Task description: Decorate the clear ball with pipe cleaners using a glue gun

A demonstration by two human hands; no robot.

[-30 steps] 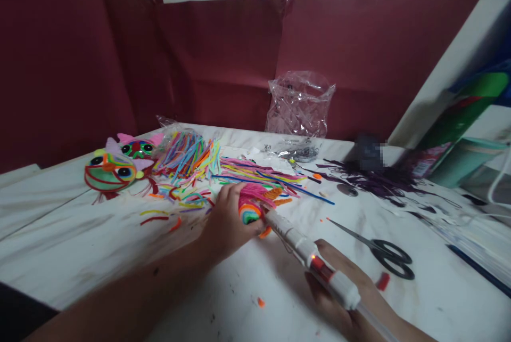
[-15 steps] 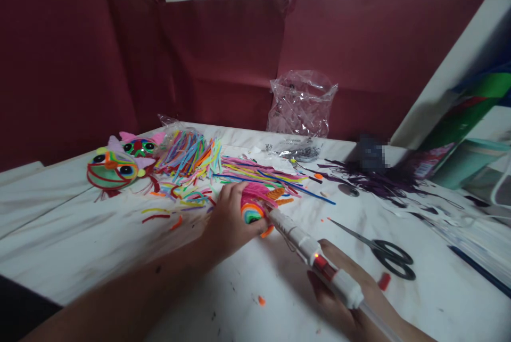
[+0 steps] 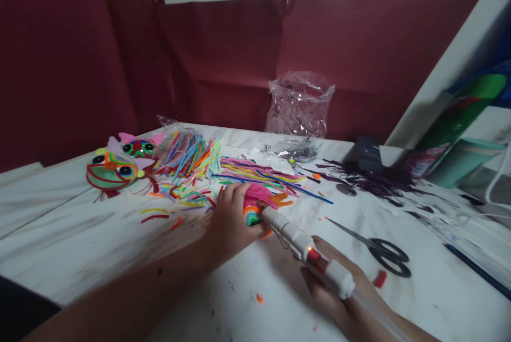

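Observation:
My left hand (image 3: 231,217) is closed round a fuzzy pipe-cleaner craft piece (image 3: 261,196), bright pink on top with rainbow arcs at its lower side and orange curls at the right. Part of the piece is hidden behind my fingers. In my right hand (image 3: 339,283) is a white glue gun (image 3: 293,235) with a red window and a small lit orange light; a clear glue stick (image 3: 381,315) sticks out of its rear. The nozzle meets the craft piece or lies just in front of it; I cannot tell whether they touch.
Two pipe-cleaner animal faces (image 3: 114,170) sit at the left, beside loose pipe cleaners (image 3: 186,155). Black-handled scissors (image 3: 385,254) lie at the right. Behind them are purple strips (image 3: 383,179) and a dark block (image 3: 368,154). A clear plastic bag (image 3: 299,107) stands at the back.
The glue gun's nozzle has shifted slightly left and up, closer in against the craft piece. My left hand keeps its hold, with the craft piece turned very little.

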